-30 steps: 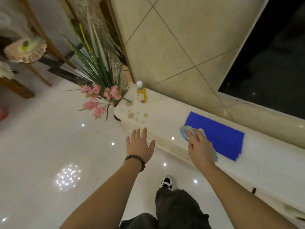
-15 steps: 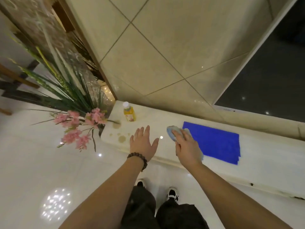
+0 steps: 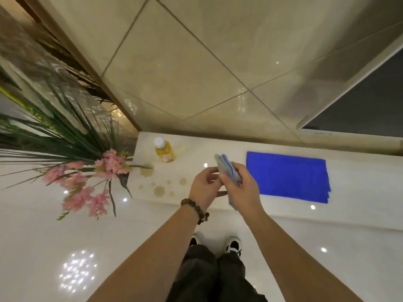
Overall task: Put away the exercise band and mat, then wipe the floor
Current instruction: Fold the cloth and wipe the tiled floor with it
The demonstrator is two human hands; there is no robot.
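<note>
1. The right hand has its grip wrapped around a bunched light-blue cloth, held up above the pale ledge; the cloth sticks out past the fingers on the far side and a bit shows below the palm.
2. The left hand sits just left of the right hand, fingers curled toward the cloth; whether its grip actually touches the cloth cannot be told. A dark beaded bracelet circles that wrist.
3. Just right of the hands, a folded blue mat lies flat on the ledge, its layered edges showing at the right end.
4. Left of the hands, several brownish spill marks dot the ledge near its left end.
5. Beyond the spill, a small bottle of yellow liquid with a white cap stands upright on the ledge, close to the tiled wall.
6. At the far left, pink flowers and long green leaves lean over the ledge's left end.
7. Near the bottom, 2 black-and-white shoes stand on the glossy white floor, close to the ledge's near edge.
</note>
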